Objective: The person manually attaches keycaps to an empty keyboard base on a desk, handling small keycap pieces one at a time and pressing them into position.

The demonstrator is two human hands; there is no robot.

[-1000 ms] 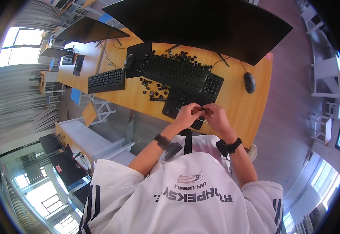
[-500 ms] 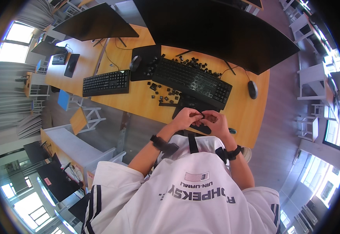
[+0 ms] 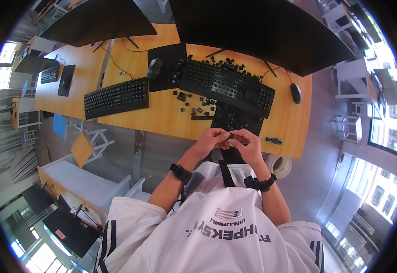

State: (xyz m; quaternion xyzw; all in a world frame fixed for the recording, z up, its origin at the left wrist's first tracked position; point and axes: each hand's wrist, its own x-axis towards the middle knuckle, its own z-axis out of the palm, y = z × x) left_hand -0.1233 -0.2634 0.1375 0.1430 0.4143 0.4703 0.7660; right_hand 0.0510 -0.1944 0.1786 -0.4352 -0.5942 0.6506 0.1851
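Note:
My left hand and my right hand meet over the desk's near edge, fingertips pinched together. Between them is a small dark piece, mostly covered by the fingers, so its kind is unclear. Just beyond, a black mat carries a few small dark bits. Farther off lies a black keyboard with many keycaps off its middle. Loose black keycaps are scattered on its near left side, and more keycaps are heaped behind it. A screwdriver with a dark green handle rests right of my right hand.
A large monitor stands at the back. To the left are a second black keyboard and a mouse on a mouse pad. Another mouse sits near the desk's right edge. A black strip lies near the front.
My view has shifted a little. My fingertips have drawn closer together, covering more of the dark piece, and the screwdriver by my right hand shows more fully.

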